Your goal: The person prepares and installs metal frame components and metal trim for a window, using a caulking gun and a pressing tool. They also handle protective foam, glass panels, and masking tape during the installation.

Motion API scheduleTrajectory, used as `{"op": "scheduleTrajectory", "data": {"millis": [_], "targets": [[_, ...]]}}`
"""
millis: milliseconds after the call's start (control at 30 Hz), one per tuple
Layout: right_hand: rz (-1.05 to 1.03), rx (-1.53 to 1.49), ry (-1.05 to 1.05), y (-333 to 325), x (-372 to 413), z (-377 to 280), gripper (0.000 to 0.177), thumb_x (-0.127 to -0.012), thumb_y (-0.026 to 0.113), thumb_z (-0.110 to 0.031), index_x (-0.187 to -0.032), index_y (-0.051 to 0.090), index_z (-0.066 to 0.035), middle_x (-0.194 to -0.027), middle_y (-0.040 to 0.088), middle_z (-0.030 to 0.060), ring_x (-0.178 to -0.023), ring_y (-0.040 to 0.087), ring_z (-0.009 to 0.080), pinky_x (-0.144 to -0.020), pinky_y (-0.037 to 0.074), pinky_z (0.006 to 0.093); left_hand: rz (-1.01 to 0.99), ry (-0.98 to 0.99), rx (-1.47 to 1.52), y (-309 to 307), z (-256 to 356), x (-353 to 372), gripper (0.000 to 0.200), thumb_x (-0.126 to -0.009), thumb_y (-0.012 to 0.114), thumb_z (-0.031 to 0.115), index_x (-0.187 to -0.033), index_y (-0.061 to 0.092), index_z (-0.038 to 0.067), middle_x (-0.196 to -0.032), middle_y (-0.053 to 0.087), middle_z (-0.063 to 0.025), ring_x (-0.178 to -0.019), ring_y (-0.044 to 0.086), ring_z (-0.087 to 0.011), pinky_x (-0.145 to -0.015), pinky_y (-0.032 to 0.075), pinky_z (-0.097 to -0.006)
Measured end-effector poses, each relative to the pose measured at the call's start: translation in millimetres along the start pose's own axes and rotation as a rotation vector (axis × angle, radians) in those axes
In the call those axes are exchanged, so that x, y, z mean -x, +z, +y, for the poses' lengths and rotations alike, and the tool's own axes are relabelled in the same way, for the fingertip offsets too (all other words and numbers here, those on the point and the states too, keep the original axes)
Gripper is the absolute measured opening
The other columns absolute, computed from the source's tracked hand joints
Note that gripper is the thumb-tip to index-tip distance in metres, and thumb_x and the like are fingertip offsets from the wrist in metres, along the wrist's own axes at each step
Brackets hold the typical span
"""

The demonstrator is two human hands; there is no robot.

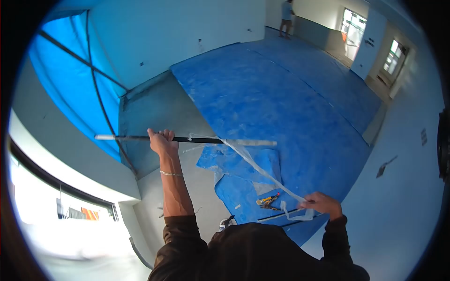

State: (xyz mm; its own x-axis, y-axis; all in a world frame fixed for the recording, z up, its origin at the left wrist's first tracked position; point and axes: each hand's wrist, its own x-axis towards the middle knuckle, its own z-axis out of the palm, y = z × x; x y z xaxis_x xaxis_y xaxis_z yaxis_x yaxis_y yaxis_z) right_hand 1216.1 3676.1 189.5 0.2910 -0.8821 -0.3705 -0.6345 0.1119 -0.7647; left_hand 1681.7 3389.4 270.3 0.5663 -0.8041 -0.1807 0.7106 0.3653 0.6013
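My left hand (163,140) is wrapped round a long black rod (201,139), held out level in front of me. Whitish covering shows on both ends of the rod. A strip of clear plastic film (255,165) runs slack from the rod down to my right hand (323,204), whose fingers are closed on it. The film's loose tail curls below that hand. Near it on the floor lie yellow-handled hand tools (268,200), too small to name exactly, and thin black bars (276,216).
Blue sheeting (290,107) covers much of the floor, with a loose folded piece (243,164) nearer me. Bare grey floor (159,107) shows at left. A blue tarp (77,75) with dark poles hangs at far left. A person (286,18) stands at the back.
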Motion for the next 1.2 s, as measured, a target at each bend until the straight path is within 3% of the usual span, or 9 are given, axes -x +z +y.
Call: {"op": "scheduleTrajectory", "data": {"millis": [67,133,233,300,400,633,767,1067,1200], "targets": [[-0.04,0.004,-0.173,-0.9,-23.1,-14.3,0.085,-0.084,0.072,-0.049,-0.145,0.041,0.0,-0.147,0.046,0.0188,-0.134,0.046,0.0259,-0.11,0.036,0.0363,-0.033,-0.021,0.104,7.0,-11.4,16.6,0.039,-0.106,0.041,0.031,-0.074,0.03,0.012,-0.062,0.023,0.0019,-0.05,0.019,-0.0112,-0.045,0.017,-0.0289],[0.112,-0.347,-0.307,20.5,-79.1,-29.2,0.106,-0.082,0.073,-0.053,-0.153,0.018,0.003,-0.157,0.022,0.0271,-0.147,0.022,0.0308,-0.119,0.021,0.0382,-0.097,-0.093,0.145,10.4,-25.0,28.3,0.039,-0.106,0.041,0.031,-0.074,0.029,0.012,-0.061,0.023,0.0019,-0.051,0.019,-0.0113,-0.045,0.017,-0.0288],[0.403,-0.575,-0.443,69.3,-130.1,-87.4,0.092,-0.085,0.073,-0.049,-0.147,0.032,0.005,-0.138,0.051,0.0279,-0.125,0.053,0.0348,-0.102,0.043,0.0363,-0.114,-0.108,0.181,26.1,-35.0,57.3,0.04,-0.106,0.04,0.031,-0.074,0.027,0.013,-0.06,0.021,0.0029,-0.05,0.016,-0.0117,-0.044,0.016,-0.0287],[0.208,-1.034,-0.155,71.3,-106.7,-150.5,0.061,-0.089,0.073,-0.036,-0.13,0.053,0.004,-0.092,0.066,0.0091,-0.074,0.06,0.0174,-0.066,0.047,0.0315,-0.08,0.123,-0.005,34.3,-33.9,63.5,0.04,-0.106,0.041,0.031,-0.073,0.026,0.014,-0.059,0.018,0.0038,-0.049,0.013,-0.0112,-0.043,0.015,-0.0287],[0.886,-0.028,-0.396,17.2,-82.1,-136.6,0.023,-0.092,0.069,-0.022,-0.086,0.068,0.0,-0.061,0.052,-0.0009,-0.053,0.041,0.0071,-0.048,0.032,0.03,-0.206,-0.006,-0.103,20.6,-14.5,67.0,0.041,-0.106,0.042,0.031,-0.072,0.026,0.015,-0.059,0.016,0.0042,-0.048,0.012,-0.0102,-0.041,0.014,-0.028],[0.322,-0.49,-0.069,-4.2,-102.5,-37.5,0.02,-0.091,0.068,-0.023,-0.088,0.072,-0.004,-0.079,0.068,0.0051,-0.07,0.057,0.0115,-0.065,0.046,0.0315,-0.323,-0.344,0.213,3.7,1.2,45.2,0.044,-0.106,0.042,0.032,-0.068,0.026,0.015,-0.059,0.017,0.0042,-0.048,0.014,-0.009,-0.041,0.014,-0.0274],[0.017,-0.231,-0.282,71.8,-69.6,-95.0,0.019,-0.095,0.061,-0.019,-0.091,0.073,-0.005,-0.085,0.071,0.0048,-0.081,0.062,0.0106,-0.073,0.048,0.0298,-0.099,-0.034,0.111,13.7,-7.7,41.4,0.044,-0.106,0.042,0.032,-0.069,0.027,0.015,-0.059,0.017,0.0042,-0.048,0.015,-0.0095,-0.041,0.015,-0.0276],[0.468,-0.092,-0.171,23.8,-59.4,3.5,0.021,-0.094,0.061,-0.02,-0.087,0.071,-0.002,-0.072,0.066,0.0053,-0.065,0.057,0.0121,-0.064,0.047,0.0311,-0.241,-0.173,0.108,-7.7,11.4,22.4,0.041,-0.106,0.043,0.032,-0.072,0.029,0.014,-0.059,0.018,0.0041,-0.049,0.014,-0.0098,-0.042,0.015,-0.0278],[-0.161,-0.104,-0.272,54.6,-8.5,-99.7,0.02,-0.09,0.068,-0.022,-0.086,0.07,-0.003,-0.075,0.068,0.0078,-0.072,0.063,0.0136,-0.069,0.048,0.0323,-0.124,-0.06,0.078,-12.2,26.9,10.4,0.041,-0.106,0.043,0.033,-0.072,0.029,0.014,-0.059,0.017,0.0043,-0.048,0.015,-0.0094,-0.042,0.015,-0.0278]]}}
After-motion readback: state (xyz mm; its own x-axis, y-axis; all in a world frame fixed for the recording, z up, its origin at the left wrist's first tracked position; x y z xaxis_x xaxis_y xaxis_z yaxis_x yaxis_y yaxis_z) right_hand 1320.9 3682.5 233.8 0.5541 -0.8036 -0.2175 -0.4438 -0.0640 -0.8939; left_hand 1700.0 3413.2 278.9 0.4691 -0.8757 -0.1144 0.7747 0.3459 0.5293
